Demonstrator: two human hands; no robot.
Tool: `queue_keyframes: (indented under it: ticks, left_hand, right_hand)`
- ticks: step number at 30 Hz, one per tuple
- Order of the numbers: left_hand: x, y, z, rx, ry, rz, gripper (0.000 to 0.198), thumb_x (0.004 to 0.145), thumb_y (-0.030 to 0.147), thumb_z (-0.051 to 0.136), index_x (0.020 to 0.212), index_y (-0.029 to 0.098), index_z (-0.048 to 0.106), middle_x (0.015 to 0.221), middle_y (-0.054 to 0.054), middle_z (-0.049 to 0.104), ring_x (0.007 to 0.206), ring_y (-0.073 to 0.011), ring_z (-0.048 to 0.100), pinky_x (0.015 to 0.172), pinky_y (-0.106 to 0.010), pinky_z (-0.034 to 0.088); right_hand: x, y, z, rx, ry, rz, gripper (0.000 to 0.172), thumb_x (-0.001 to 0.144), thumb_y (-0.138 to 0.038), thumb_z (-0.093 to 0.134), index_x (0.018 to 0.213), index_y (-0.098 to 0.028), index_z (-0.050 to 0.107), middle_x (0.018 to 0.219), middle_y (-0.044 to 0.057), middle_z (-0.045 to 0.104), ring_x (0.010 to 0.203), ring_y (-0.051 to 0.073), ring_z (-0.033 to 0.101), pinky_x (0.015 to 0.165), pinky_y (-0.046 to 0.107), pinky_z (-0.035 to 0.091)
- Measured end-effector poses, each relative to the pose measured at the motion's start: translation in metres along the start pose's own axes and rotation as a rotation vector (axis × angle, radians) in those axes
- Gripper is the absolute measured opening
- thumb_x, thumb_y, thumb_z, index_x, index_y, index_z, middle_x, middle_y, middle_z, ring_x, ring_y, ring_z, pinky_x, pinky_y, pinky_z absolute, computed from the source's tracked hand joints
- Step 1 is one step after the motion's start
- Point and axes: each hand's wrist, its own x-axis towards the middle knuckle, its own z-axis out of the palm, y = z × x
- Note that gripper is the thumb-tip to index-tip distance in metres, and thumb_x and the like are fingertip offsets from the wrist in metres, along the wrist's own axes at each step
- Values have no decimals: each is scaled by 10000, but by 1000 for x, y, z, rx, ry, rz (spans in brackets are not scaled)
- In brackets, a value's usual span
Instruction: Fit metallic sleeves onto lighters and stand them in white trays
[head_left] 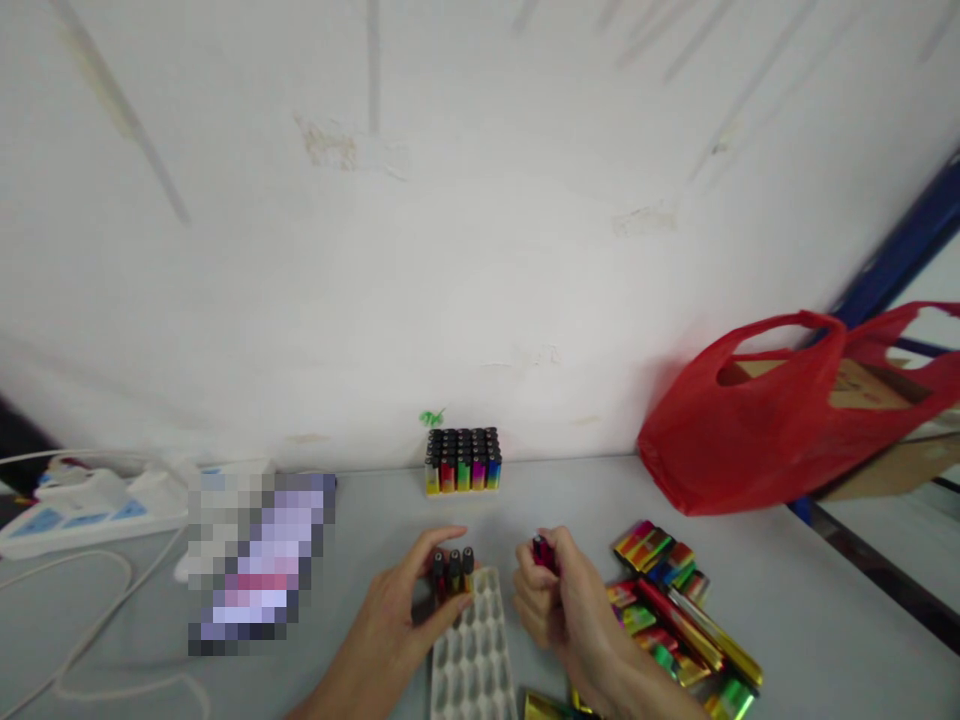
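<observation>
My left hand (409, 600) curls around three black-topped lighters (454, 570) at the far left end of a pale moulded tray (487, 665). Its thumb lies in front of them and the index finger stretches above. The lighters stand upright; the thumb hides their bases, so I cannot tell how they sit in the tray. To the right of the tray, my right hand (551, 590) is closed in a fist around a magenta lighter (544, 552) with a dark top. Rows of hollows show in the tray's nearer part.
A full block of colourful lighters (463, 465) stands against the wall. Shiny multicoloured pieces (667, 610) lie heaped at the right. Behind them is a red plastic bag (727, 440) with cardboard inside. At left are a power strip (97, 515), white cables and a blurred-out device (266, 570).
</observation>
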Motion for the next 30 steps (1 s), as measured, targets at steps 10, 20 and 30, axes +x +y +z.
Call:
queue_keyframes:
  ticks: [10,20,30]
  left_hand:
    - [0,-1,1,-7,-8,7,555,917,431,774,1450,301,683,1203,-66,902,1199,-342,837,1112,-440,601]
    - [0,2,0,20,21,23,534,904,396,785,1427,303,726,1153,-46,907,1136,-337,846,1044,-411,632]
    - [0,3,0,34,12,-2,533,907,425,772,1425,311,722,1148,-39,896,1142,-332,836,1060,-419,617]
  right_hand:
    - [10,4,-8,37,-81,16,780,666,-874,862,596,-267,378,504,-148,205,456,56,85,444,257,58]
    - [12,14,-4,-147,-19,-269,603,936,-830,762,983,-235,672,607,-63,550,481,123,413,485,273,292]
    - [9,7,-3,-224,8,-361,548,981,-770,768,1002,-227,699,636,-62,537,532,127,421,546,285,286]
